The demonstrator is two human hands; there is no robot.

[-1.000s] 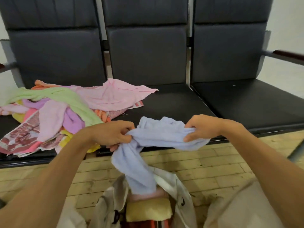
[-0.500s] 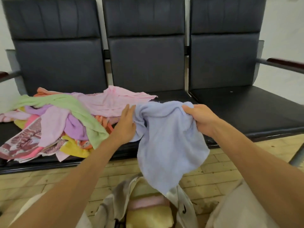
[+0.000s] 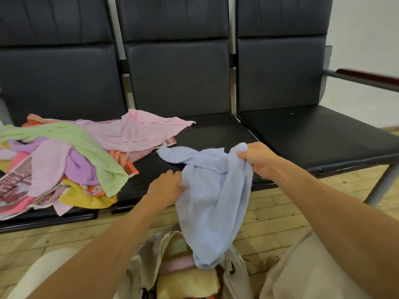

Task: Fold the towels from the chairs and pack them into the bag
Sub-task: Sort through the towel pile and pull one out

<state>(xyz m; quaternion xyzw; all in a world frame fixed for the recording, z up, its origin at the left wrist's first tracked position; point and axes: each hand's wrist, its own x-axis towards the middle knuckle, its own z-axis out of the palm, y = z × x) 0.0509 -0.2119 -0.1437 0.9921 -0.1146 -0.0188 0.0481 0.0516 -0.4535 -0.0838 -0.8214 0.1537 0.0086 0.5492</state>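
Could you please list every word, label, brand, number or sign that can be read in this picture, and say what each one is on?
No words or numbers are legible.
On the bag: a small dark swoosh-shaped mark, no letters beside it.
On the towel pile: a red-and-white patch at its edge, too blurred to read.
On the blue towel, gripped by the left hand and right hand: no print visible.

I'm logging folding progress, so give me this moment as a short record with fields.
held: blue towel, unfolded, one corner on the middle seat, lower end hanging over the bag
left: left hand grips the towel's left edge
right: right hand grips its upper right corner
bag contents: yellow towel, pink towel
waiting: pile of towels, left of the blue towel
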